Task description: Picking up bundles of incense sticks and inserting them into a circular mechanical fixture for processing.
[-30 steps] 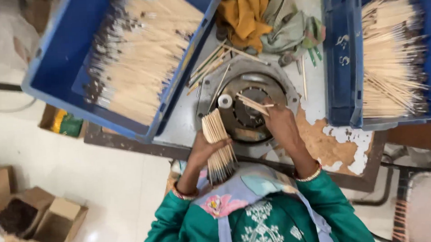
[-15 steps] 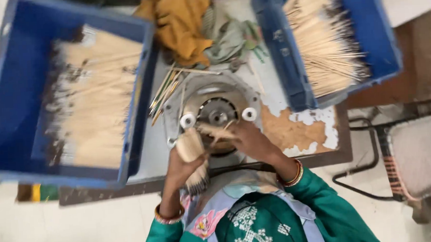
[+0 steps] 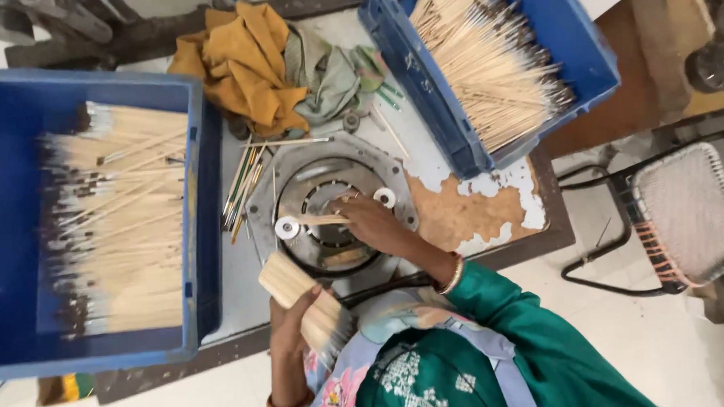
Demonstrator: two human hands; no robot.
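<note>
My left hand [image 3: 290,325] grips a thick bundle of pale wooden sticks [image 3: 305,299] near the table's front edge. My right hand [image 3: 372,222] rests over a round metal machine plate [image 3: 329,205] and pinches a single wooden stick [image 3: 318,220] that lies between two small white rollers [image 3: 287,228]. Loose sticks [image 3: 243,184] lie just left of the plate.
A blue crate [image 3: 200,227] of dark-tipped sticks sits at the left. A second blue crate [image 3: 421,71] of plain sticks stands at the back right. Yellow and grey cloths [image 3: 250,62] are heaped behind the plate. A woven chair [image 3: 688,214] stands to the right, beside the table.
The view has swung and tilted, so both crates appear shifted. My left hand with the bundle has dropped toward the front edge. My right hand stays at the plate with a stick.
</note>
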